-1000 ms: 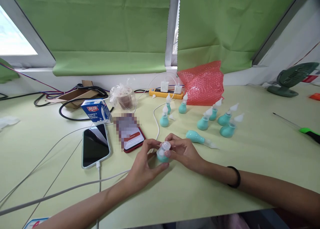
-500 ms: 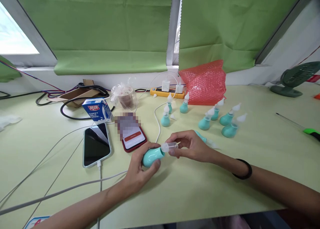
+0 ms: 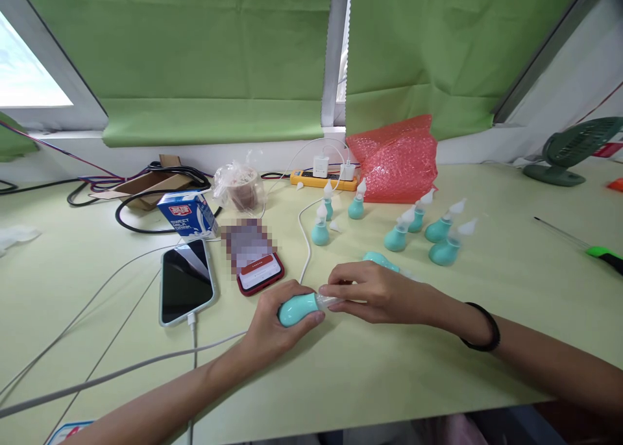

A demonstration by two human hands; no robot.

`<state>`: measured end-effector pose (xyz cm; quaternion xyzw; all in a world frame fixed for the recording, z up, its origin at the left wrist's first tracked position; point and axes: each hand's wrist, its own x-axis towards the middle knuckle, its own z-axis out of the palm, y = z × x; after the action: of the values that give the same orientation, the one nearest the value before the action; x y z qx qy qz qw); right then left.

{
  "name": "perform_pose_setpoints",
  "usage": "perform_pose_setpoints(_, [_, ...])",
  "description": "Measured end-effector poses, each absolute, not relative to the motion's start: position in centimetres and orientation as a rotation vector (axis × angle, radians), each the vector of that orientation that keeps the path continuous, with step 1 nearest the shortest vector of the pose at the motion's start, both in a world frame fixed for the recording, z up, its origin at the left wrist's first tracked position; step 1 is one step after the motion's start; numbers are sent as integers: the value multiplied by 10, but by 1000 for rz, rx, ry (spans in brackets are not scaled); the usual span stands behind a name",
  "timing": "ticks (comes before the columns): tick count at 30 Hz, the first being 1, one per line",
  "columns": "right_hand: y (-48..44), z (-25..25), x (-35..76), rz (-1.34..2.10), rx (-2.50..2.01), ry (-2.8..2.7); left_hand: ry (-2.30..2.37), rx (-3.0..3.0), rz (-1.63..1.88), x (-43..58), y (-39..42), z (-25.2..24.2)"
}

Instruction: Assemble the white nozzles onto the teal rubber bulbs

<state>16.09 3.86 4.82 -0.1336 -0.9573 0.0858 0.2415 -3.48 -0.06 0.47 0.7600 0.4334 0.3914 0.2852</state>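
Observation:
My left hand (image 3: pixel 275 318) is wrapped around the teal rubber bulb (image 3: pixel 296 310) of a nasal aspirator, its mouth pointing right. At that mouth my right hand (image 3: pixel 374 294) pinches a clear plastic tube (image 3: pixel 326 300), whose far end is covered by the fingers. Tube and bulb are in line and touching; how deep the tube sits inside cannot be made out. Just behind my right hand another teal aspirator (image 3: pixel 380 259) lies on its side, partly hidden. Several assembled aspirators with white tips, such as a near one (image 3: pixel 444 252), stand farther back on the table.
A loose white tip (image 3: pixel 334 226) lies beside the left aspirators (image 3: pixel 320 232). Two phones (image 3: pixel 187 283) and a charging cable (image 3: pixel 219 346) are on the left, with a milk carton (image 3: pixel 187 213) behind. Red bubble wrap (image 3: pixel 396 163), a power strip (image 3: pixel 324 181) and a screwdriver (image 3: pixel 579 240) lie farther off.
The right hand has turned and closed in over the tube, covering more of it. The tube now lines up with the bulb's mouth, where before it met it at an angle.

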Motion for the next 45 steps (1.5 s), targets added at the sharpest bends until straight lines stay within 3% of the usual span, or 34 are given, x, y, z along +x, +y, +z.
perform_pose_setpoints(10, [37,43,153,833,-600,-2408,1184,2156,1026,-35,-2,2])
perform_pose_setpoints(17, [36,28,149,1584,-884,-1922,1211,2225,1008,-36,-4,1])
perform_pose_setpoints(25, [37,31,140,1913,-1085,-1694,1259,2269,939,-34,-5,4])
perform_pose_setpoints(28, [43,42,146,1651,-1049,-1925,1274,2180,1024,-33,-6,7])
perform_pose_setpoints(32, [76,49,165,585,-1163,-2123,1310,2037,1111,-32,-6,9])
perform_pose_setpoints(35, [108,42,177,218,-1414,-2332,1312,1980,1135,-33,-5,10])
perform_pose_setpoints(45, [137,19,168,72,-1449,-2501,1275,1896,1188,-34,-5,13])
